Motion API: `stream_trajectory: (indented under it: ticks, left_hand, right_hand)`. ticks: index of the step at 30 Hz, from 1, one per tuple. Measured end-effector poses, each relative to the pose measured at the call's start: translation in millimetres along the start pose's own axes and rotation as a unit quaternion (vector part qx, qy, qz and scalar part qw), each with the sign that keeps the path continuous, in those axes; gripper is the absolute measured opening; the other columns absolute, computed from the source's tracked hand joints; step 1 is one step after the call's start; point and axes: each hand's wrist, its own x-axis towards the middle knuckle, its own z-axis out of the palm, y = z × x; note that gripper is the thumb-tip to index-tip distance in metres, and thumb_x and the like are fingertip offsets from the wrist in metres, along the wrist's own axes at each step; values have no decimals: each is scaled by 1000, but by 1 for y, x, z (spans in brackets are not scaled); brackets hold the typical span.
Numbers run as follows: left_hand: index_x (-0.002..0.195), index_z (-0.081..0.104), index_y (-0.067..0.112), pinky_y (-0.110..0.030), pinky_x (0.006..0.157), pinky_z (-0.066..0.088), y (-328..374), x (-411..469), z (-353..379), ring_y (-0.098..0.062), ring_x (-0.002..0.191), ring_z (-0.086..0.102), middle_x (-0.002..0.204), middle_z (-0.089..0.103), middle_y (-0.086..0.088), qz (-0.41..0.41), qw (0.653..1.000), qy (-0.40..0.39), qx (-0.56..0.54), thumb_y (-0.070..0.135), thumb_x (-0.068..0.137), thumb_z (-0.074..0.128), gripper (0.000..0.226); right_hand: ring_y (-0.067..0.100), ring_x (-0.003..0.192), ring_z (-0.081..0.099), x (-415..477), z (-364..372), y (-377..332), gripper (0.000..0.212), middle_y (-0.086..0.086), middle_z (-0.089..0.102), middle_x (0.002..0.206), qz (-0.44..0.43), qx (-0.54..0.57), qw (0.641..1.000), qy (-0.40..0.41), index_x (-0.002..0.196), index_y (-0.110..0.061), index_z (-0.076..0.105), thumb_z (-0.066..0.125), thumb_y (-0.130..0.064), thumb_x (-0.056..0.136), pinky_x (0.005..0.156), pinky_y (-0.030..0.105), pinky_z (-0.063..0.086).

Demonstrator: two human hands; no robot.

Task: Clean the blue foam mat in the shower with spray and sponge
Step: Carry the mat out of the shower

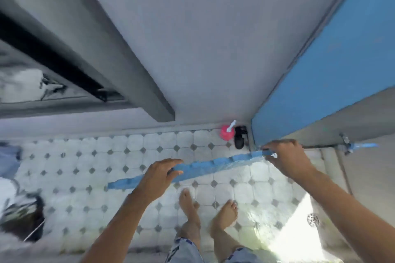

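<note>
I hold a blue foam mat [213, 166] edge-on above the tiled shower floor, so it shows as a long thin strip. My left hand [159, 175] grips its top edge near the middle, fingers curled over it. My right hand [285, 157] grips the same edge further right, close to the corner. A second blue foam mat [333, 66] leans flat against the right wall. A pink spray bottle [227, 132] with a white nozzle stands in the far corner. No sponge is in view.
A black object [239, 137] stands beside the spray bottle. My bare feet [205, 211] are on the white tiled floor [89, 160]. A round drain [313, 219] sits low right. A metal pipe with a tap [344, 145] runs along the right wall. Clutter lies at the left edge.
</note>
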Motion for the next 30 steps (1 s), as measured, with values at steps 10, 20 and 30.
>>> stream_trajectory:
  ticks: [10, 20, 30]
  left_hand:
    - [109, 72, 30, -15, 65, 43, -177, -219, -14, -6, 70, 61, 87, 73, 4, -324, 905, 233, -149, 35, 91, 64, 21]
    - [115, 74, 19, -11, 65, 39, -300, -252, 50, -14, 74, 60, 88, 70, 5, -415, 826, 298, -238, 20, 95, 73, 21]
    - [110, 72, 21, -36, 79, 54, -430, -229, 55, -26, 82, 65, 89, 73, -3, -438, 781, 327, -302, 31, 91, 73, 21]
  right_hand:
    - [14, 91, 66, 128, 34, -353, 15, -11, 72, 86, -326, -87, 932, -134, 92, -36, 73, 71, -23, 85, 90, 35, 36]
    - [19, 90, 64, 179, 144, -529, 24, -9, 68, 89, -413, -221, 855, -224, 96, -38, 75, 71, -16, 87, 80, 34, 40]
    - [28, 113, 62, 253, 246, -667, 25, 2, 69, 109, -459, -338, 789, -229, 112, -32, 74, 73, -21, 89, 91, 34, 40]
